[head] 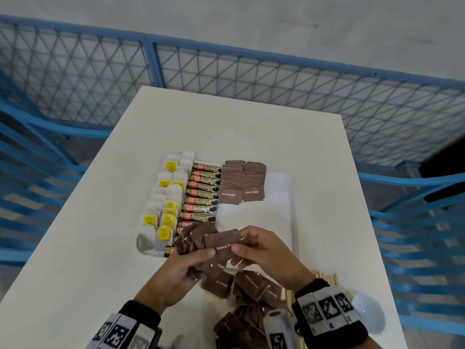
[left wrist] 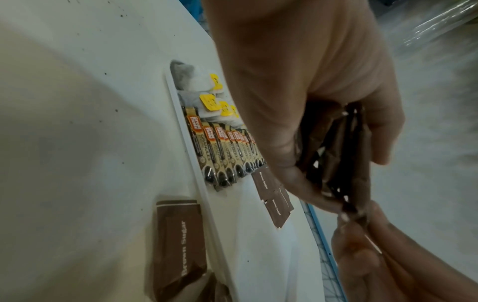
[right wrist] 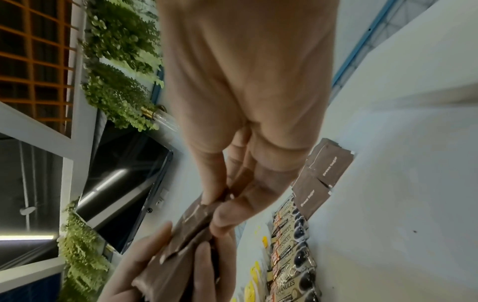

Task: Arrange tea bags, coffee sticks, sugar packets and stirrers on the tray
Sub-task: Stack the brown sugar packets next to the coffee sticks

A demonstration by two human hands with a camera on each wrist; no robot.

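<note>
A white tray [head: 264, 217] holds tea bags [head: 163, 215] with yellow tags on its left, coffee sticks [head: 201, 195] in a middle column, and two columns of brown sugar packets [head: 242, 182] at its far right. My left hand [head: 198, 258] grips a fanned bunch of sugar packets [head: 198, 240] above the tray's near edge. My right hand [head: 254, 250] pinches the top packet [head: 221, 244] of that bunch. The left wrist view shows the bunch [left wrist: 336, 153] edge-on between thumb and fingers. In the right wrist view, thumb and finger pinch the packet [right wrist: 196, 222]. Wooden stirrers [head: 324, 277] lie under my right wrist.
Loose sugar packets [head: 251, 288] lie heaped on the white table [head: 226, 127] between my wrists and the tray. The tray's right half is bare. A blue mesh fence [head: 251, 79] surrounds the table. A white rounded object [head: 368, 311] sits near the table's right front edge.
</note>
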